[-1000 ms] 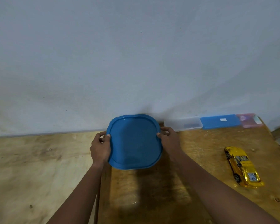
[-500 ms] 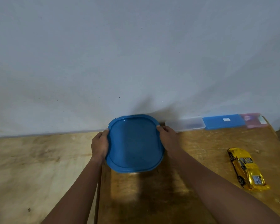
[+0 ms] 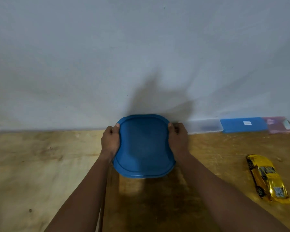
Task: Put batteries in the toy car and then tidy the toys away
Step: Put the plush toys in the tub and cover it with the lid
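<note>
Against the wall, left hand (image 3: 110, 141) and right hand (image 3: 178, 139) clasp a rounded-square blue plastic lid (image 3: 143, 146).

Clear case (image 3: 205, 126), blue case (image 3: 243, 125), pink case (image 3: 277, 124)

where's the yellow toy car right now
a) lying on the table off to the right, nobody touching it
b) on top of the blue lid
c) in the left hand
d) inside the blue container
a: the yellow toy car lies on the wooden table to the right, apart from both hands, while the left hand and right hand grip the sides of the blue lid.
</note>
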Demonstrator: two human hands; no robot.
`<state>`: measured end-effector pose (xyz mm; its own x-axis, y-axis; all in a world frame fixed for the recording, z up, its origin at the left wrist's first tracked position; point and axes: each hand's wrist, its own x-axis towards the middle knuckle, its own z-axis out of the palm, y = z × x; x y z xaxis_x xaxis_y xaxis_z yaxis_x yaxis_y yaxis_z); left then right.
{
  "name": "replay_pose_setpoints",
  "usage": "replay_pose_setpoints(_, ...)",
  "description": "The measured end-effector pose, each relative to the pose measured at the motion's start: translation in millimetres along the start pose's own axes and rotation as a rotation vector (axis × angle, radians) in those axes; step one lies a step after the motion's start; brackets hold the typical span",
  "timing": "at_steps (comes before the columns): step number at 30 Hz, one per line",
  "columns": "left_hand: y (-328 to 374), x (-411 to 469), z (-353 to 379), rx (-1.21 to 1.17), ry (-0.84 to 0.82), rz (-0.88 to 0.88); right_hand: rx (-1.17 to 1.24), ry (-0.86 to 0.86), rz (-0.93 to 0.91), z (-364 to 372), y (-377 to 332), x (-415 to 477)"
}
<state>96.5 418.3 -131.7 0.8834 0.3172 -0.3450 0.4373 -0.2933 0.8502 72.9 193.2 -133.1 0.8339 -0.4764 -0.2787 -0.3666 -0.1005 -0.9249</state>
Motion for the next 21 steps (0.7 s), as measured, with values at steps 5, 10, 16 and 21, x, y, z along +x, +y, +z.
replay_pose_setpoints(5, 0, -6, -4, -0.029, 0.066, -0.031, 0.015, -0.032, 0.037, -2, -4, -4)
replay_pose_setpoints(10, -7, -39, -14, 0.01, 0.123, -0.114, 0.046, -0.093, 0.115, -22, -2, -23)
replay_pose_setpoints(16, -27, -74, -9, -0.029, 0.145, -0.042, 0.047, -0.092, -0.021, -27, 27, -61)
replay_pose_setpoints(21, -22, -69, -6, -0.066, 0.141, 0.006, 0.071, -0.171, -0.078, -30, 24, -55)
